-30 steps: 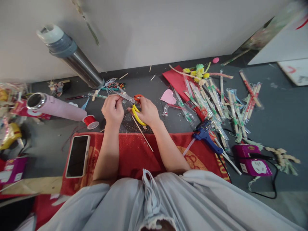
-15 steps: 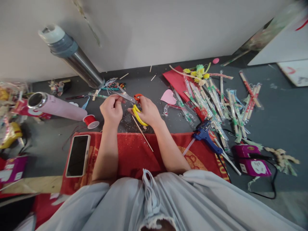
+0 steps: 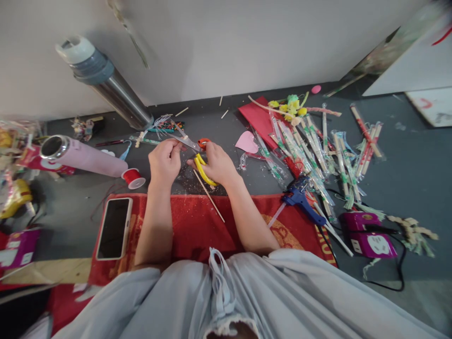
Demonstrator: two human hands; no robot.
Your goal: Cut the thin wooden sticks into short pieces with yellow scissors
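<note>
My right hand [image 3: 221, 165] grips a pair of scissors [image 3: 190, 142] with one orange and one yellow handle loop. Their blades point up and to the left, over the fingertips of my left hand [image 3: 165, 161]. The fingers of that hand are pinched together beside the blades; whatever lies between them is too small and hidden to name. A thin wooden stick [image 3: 208, 195] lies below my hands, partly on the red towel [image 3: 197, 230]. Small pale shavings are scattered on the dark table around it.
To the left stand a steel thermos [image 3: 116, 89], a pink bottle [image 3: 92, 157], a red thread spool [image 3: 133, 179] and a phone [image 3: 114, 229]. On the right lie several wrapped sticks [image 3: 300, 141], a pink paper heart [image 3: 246, 142], a blue glue gun [image 3: 303, 202] and a purple power socket [image 3: 369, 235].
My left hand has shifted very slightly to the right along the blades. My right hand keeps its hold on the scissors, almost unmoved.
</note>
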